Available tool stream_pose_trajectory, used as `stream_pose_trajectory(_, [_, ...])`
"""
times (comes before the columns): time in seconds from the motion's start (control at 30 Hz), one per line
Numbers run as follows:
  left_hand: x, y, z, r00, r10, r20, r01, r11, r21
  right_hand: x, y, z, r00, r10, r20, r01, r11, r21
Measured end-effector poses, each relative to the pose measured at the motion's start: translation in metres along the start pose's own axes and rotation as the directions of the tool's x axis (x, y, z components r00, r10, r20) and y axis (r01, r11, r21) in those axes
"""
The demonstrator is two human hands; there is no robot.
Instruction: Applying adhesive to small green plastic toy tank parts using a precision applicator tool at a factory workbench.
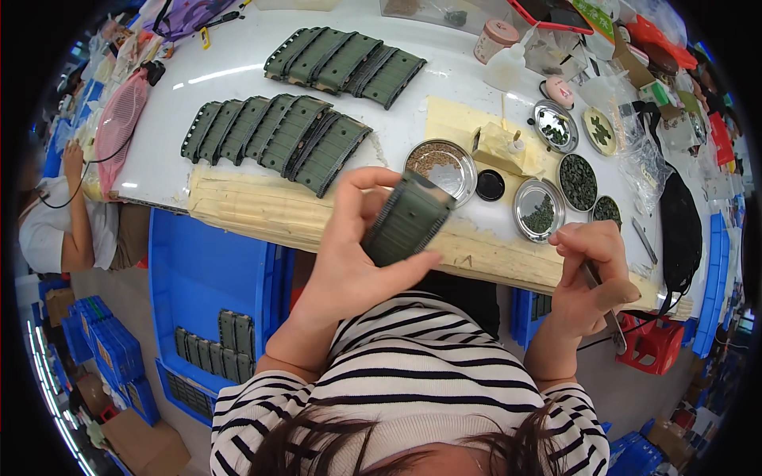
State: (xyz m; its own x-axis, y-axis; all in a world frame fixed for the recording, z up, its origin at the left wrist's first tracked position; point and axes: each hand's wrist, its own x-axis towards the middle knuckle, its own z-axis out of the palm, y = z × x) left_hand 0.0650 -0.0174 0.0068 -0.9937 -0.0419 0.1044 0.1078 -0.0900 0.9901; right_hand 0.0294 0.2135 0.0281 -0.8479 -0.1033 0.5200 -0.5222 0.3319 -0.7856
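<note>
My left hand (pixel 337 274) is closed around a dark green curved panel piece (pixel 406 220) with ridged edges, tilted in front of my chest. Between the fingers of my right hand (pixel 586 278) is a slim metal tool (pixel 617 332), its rounded end pointing down; its other end is hidden by the fingers. Just beyond the right hand stands a round metal dish (pixel 550 232) of small green parts. A metal dish (pixel 468 187) with small brown parts lies behind the held panel. Two rows of similar green panels, a nearer row (pixel 266 136) and a farther row (pixel 341 63), rest on the white table.
A yellowish block (pixel 504 149) and a black round lid (pixel 490 185) sit among the dishes. More dark green parts fill a dish (pixel 578 182). The table's front edge (pixel 262 208) is taped. Blue crates (pixel 208 274) stand below. Another person (pixel 75 214) is at far left.
</note>
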Motion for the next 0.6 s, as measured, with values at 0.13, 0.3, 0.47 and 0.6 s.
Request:
stream_pose_trajectory(0.13, [0.008, 0.001, -0.024, 0.98, 0.152, -0.127, -0.061, 0.839, 0.541, -0.001, 0.005, 0.003, 0.997, -0.058, 0.051, 0.059, 0.998, -0.012])
stream_pose_trajectory(0.3, [0.009, -0.01, -0.029, 0.937, 0.306, -0.169, -0.106, 0.709, 0.697, -0.001, 0.0, 0.008, 0.997, -0.031, 0.071, 0.034, 0.999, -0.041])
stream_pose_trajectory(0.47, [0.012, -0.005, -0.037, 0.934, 0.324, -0.153, -0.095, 0.635, 0.766, 0.0, 0.0, 0.006, 0.997, -0.033, 0.076, 0.037, 0.998, -0.052])
stream_pose_trajectory(0.6, [0.015, -0.008, -0.027, 0.927, 0.333, -0.173, -0.052, 0.571, 0.819, 0.0, 0.0, 0.008, 0.996, -0.03, 0.083, 0.034, 0.998, -0.052])
